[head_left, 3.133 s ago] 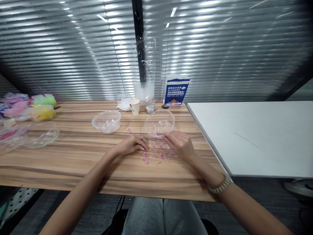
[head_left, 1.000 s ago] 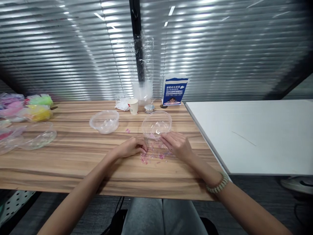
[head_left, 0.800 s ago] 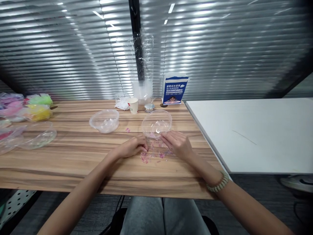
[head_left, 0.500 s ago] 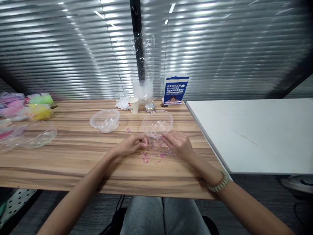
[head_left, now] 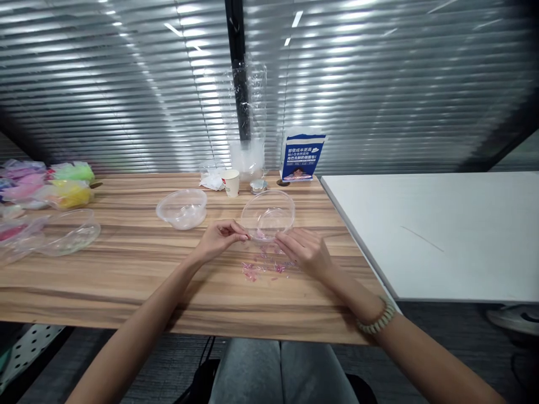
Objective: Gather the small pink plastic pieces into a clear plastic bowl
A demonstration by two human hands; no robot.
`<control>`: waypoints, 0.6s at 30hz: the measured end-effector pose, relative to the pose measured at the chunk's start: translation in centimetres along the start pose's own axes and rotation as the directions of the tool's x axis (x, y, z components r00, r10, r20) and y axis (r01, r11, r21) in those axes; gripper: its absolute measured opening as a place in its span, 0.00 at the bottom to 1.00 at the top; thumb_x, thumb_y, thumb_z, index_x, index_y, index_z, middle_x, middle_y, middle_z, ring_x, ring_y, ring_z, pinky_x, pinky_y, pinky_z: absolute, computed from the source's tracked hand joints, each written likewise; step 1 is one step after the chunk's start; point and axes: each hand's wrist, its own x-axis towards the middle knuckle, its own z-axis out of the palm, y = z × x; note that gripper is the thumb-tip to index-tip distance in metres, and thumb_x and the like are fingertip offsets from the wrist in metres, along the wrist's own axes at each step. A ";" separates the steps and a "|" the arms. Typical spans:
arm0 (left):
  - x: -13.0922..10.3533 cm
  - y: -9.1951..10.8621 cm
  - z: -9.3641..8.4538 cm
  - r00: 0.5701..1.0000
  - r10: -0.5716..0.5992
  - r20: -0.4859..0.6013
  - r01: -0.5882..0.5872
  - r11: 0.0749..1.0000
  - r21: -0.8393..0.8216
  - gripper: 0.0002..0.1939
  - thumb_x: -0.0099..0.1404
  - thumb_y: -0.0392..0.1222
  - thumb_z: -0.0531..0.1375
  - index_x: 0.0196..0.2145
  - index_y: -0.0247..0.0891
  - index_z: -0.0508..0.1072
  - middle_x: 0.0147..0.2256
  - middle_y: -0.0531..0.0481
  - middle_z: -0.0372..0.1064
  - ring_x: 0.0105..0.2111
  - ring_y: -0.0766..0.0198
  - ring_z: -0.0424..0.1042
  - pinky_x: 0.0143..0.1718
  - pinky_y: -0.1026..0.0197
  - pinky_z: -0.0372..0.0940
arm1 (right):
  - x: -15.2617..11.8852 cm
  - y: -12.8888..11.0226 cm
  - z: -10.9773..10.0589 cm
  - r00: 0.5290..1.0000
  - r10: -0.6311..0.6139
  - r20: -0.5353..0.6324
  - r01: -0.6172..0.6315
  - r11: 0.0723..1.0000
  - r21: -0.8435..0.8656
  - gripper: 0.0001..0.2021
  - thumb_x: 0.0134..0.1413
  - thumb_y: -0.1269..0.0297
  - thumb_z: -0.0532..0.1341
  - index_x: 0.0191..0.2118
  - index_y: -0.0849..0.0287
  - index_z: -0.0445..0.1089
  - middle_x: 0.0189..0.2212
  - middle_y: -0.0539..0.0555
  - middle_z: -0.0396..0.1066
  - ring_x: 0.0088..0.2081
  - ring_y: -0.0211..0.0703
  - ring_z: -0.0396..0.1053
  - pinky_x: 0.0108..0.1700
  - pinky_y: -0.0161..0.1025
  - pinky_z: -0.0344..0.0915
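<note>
A clear plastic bowl (head_left: 269, 203) stands tilted toward me on the wooden table. My right hand (head_left: 306, 251) is closed, its fingertips pinching the bowl's near rim. Beside the rim's near left edge, my left hand (head_left: 221, 238) has thumb and fingers pinched together; whatever is between them is too small to make out. A little pink shows at the bowl's near side. On the wood below both hands lie scattered pink shreds (head_left: 250, 272) and clear, shiny bits.
A second clear bowl (head_left: 182, 210) stands to the left. Behind are a paper cup (head_left: 231, 183), a small round tin (head_left: 258, 186), crumpled tissue (head_left: 212, 179) and a blue printed bag (head_left: 302, 158). Bagged coloured material (head_left: 69, 193) lies far left, a white tabletop (head_left: 438, 235) right.
My left hand has moved up and slightly left from the shreds to the bowl's rim, its fingers straighter. The bowl has shifted slightly left, with my right hand still at its rim.
</note>
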 end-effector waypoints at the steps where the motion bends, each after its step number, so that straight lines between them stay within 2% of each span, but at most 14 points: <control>1: 0.0 0.1 0.0 1.000 0.008 -0.021 -0.007 1.000 0.003 0.11 0.54 0.44 0.65 0.24 0.32 0.73 0.27 0.47 0.74 0.30 0.64 0.72 0.34 0.63 0.65 | 0.0 0.0 0.0 1.000 -0.013 0.000 0.013 1.000 0.001 0.07 0.57 0.73 0.55 0.38 0.63 0.70 0.27 0.54 0.73 0.29 0.38 0.69 0.32 0.35 0.62; 7: 0.0 0.1 0.1 0.996 0.034 -0.079 -0.029 0.998 0.061 0.10 0.55 0.43 0.64 0.24 0.32 0.73 0.26 0.47 0.74 0.28 0.64 0.72 0.31 0.64 0.66 | 0.2 -0.4 -0.1 0.999 -0.038 -0.001 0.038 0.999 0.018 0.06 0.57 0.73 0.56 0.37 0.63 0.70 0.27 0.54 0.72 0.29 0.38 0.68 0.32 0.35 0.62; 12: 0.0 -0.6 0.3 0.972 0.173 -0.158 -0.128 0.957 0.261 0.06 0.58 0.40 0.62 0.28 0.34 0.75 0.29 0.49 0.74 0.31 0.65 0.72 0.33 0.66 0.66 | 0.3 -0.7 -0.1 0.997 -0.076 -0.001 0.076 0.996 0.036 0.05 0.57 0.73 0.56 0.36 0.63 0.69 0.27 0.54 0.72 0.29 0.37 0.69 0.33 0.35 0.64; 15: -0.1 -1.2 0.4 0.962 0.228 -0.150 -0.163 0.921 0.354 0.05 0.60 0.37 0.60 0.31 0.35 0.76 0.32 0.49 0.75 0.33 0.66 0.73 0.36 0.67 0.66 | 0.3 -0.8 -0.1 0.995 -0.098 0.008 0.098 0.994 0.051 0.05 0.57 0.75 0.56 0.37 0.64 0.68 0.28 0.54 0.73 0.30 0.38 0.69 0.34 0.35 0.65; 18: -0.1 -1.5 0.5 0.959 0.259 -0.115 -0.199 0.904 0.378 0.06 0.61 0.36 0.58 0.32 0.36 0.76 0.32 0.49 0.75 0.33 0.66 0.73 0.36 0.67 0.66 | 0.4 -1.0 -0.1 0.992 -0.127 0.007 0.126 0.990 0.065 0.06 0.56 0.77 0.55 0.38 0.65 0.68 0.29 0.54 0.74 0.32 0.39 0.70 0.34 0.35 0.65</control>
